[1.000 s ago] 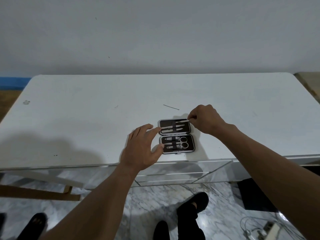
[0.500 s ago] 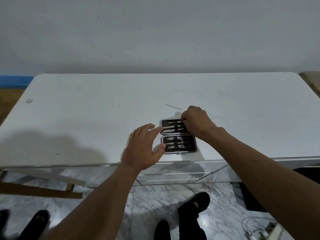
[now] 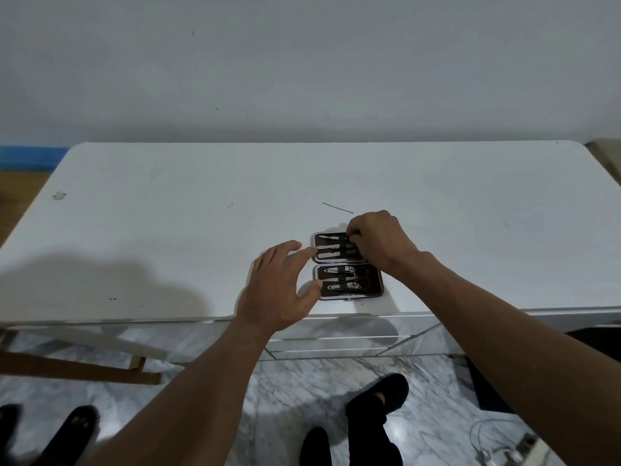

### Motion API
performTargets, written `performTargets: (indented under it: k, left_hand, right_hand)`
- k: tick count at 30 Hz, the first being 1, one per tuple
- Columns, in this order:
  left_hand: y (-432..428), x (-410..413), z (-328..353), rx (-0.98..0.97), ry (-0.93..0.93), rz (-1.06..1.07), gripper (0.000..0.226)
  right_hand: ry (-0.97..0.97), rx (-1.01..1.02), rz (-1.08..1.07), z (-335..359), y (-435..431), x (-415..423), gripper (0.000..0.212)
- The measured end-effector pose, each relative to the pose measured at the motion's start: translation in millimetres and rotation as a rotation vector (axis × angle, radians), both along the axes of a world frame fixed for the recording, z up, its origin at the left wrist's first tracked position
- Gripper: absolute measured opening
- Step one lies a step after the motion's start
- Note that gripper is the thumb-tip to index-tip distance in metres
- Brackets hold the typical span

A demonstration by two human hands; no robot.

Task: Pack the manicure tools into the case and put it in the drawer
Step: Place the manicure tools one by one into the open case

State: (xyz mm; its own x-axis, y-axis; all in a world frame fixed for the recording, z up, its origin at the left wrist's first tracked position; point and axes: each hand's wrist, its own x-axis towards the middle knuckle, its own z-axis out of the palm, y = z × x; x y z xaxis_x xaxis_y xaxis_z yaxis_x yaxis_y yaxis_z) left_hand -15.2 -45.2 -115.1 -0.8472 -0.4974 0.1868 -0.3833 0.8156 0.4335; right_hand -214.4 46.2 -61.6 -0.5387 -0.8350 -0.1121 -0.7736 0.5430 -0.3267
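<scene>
Right hand [image 3: 379,242] curled over open case [image 3: 349,284].

Open case [image 3: 347,268] near table [image 3: 168,230] front edge, thin pin [image 3: 337,208] behind.

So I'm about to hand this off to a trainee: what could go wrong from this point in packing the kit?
1. The thin pin-like tool lies loose on the white table beyond the open case; closing now could leave it behind.
2. The case sits close to the table's near edge, so a push from the right hand, working in the far half, could slide it off.
3. The left hand only rests beside the case, so it may shift.
</scene>
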Motion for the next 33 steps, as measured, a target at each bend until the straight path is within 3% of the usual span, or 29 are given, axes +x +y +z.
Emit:
performTargets:
  k: [10,29,31,33]
  left_hand:
    - [0,1,0,0.011,0.0,-0.001,0.055]
    - [-1,-2,1,0.038,0.03,-0.004,0.055]
    - [-1,-2,1,0.034,0.023,-0.002,0.056]
    - [0,-1,1,0.032,0.019,-0.003,0.056]
  right_hand:
    - [0.008,-0.106,-0.128,15,3,-29,0.018]
    - [-0.003,0.154,-0.03,15,-68,-39,0.015]
    - [-0.017,0.205,-0.027,22,-72,-40,0.006]
    - [-0.02,0.241,-0.031,26,-75,-42,0.023]
